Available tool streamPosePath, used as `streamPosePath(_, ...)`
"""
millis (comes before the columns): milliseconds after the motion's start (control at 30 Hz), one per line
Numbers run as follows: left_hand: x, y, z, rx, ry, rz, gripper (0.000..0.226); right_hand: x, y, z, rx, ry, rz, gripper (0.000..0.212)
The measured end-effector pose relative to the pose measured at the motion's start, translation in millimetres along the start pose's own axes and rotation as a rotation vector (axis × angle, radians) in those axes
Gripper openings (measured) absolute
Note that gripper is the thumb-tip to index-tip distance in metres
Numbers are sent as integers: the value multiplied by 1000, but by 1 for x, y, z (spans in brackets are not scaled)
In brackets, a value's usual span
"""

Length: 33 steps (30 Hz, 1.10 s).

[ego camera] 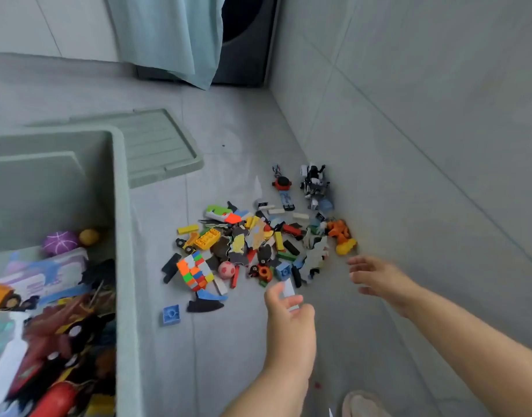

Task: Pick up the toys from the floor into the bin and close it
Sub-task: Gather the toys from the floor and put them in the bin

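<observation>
teal cloth hanging | dark appliance behind | tiled wall | slipper

The pale green bin stands open at the left, partly full. Its lid lies flat on the floor behind it. Loose toys are heaped by the wall, with a blue brick lying apart. The left hand pinches a white brick.

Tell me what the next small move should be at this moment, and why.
Probably carry the left hand leftward to the open bin and drop the white piece it pinches: that hand is already loaded, many toys lie on the floor, and the lid lies off, by the bin.
</observation>
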State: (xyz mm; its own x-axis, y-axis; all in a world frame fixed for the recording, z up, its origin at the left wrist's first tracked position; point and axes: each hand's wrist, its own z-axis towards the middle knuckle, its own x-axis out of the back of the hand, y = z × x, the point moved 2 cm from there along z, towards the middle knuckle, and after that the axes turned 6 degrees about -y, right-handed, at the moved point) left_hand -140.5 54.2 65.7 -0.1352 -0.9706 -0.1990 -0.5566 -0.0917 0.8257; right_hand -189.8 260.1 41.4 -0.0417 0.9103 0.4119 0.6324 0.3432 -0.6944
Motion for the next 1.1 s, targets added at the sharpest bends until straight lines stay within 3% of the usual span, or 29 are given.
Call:
streamPosePath(100,-12,-25,46,102,108,-41,45,-14,19,74,-93,-23,3,36)
streamPosePath(167,-15,-38,74,123,147,-66,46,-28,30,118,-146,46,25,54)
streamPosePath(333,-23,-43,134,164,177,-101,34,-48,39,174,-44,219,-129,88)
streamPosePath(400,-26,-40,149,209,200,-141,32,-51,43,185,-38,214,-65,85)
streamPosePath(567,-30,-35,158,316,221,-261,28,-44,51,186,-108,173,22,47)
streamPosePath(733,-20,-37,165,257,159,-331,13,-38,42,163,-80,250,234,43)
streamPosePath(833,-9,-39,165,159,67,-349,38,-46,28,133,52,25,326,34)
streamPosePath(933,-3,-49,150,128,-66,-464,51,-77,8,84,185,-382,95,16)
streamPosePath(1033,5,-65,127,141,-72,-596,52,-98,1,59,396,-413,-256,26)
streamPosePath(1100,12,-79,117,144,15,-628,39,-90,-2,69,355,-357,-194,31)
